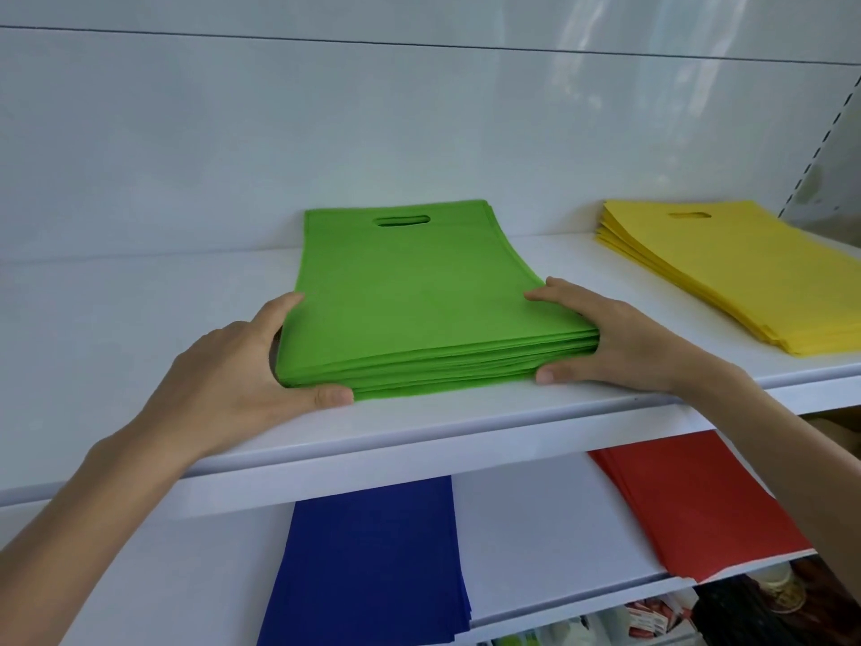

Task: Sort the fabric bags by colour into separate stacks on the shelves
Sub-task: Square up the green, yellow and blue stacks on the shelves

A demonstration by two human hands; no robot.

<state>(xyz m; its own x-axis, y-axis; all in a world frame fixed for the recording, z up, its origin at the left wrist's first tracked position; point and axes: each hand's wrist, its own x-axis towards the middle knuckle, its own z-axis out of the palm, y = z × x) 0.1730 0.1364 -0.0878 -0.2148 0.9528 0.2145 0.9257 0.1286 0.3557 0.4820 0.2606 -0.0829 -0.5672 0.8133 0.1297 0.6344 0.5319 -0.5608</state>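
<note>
A stack of green fabric bags (410, 296) lies flat on the upper white shelf (116, 356), handle cut-outs toward the back wall. My left hand (242, 361) presses against the stack's near left corner, fingers along the left side and thumb along the front edge. At the near right corner my right hand (605, 338) does the same, with a finger lying on top and the thumb against the front edge. A yellow stack (727, 272) sits further right on that shelf. On the lower shelf lie a blue stack (372, 561) and a red stack (694, 501).
The glossy white back wall (326, 132) rises behind the upper shelf. A slotted upright (824, 146) stands at the far right. Below the lower shelf (550, 543), at the bottom right, small packaged goods (773, 594) show.
</note>
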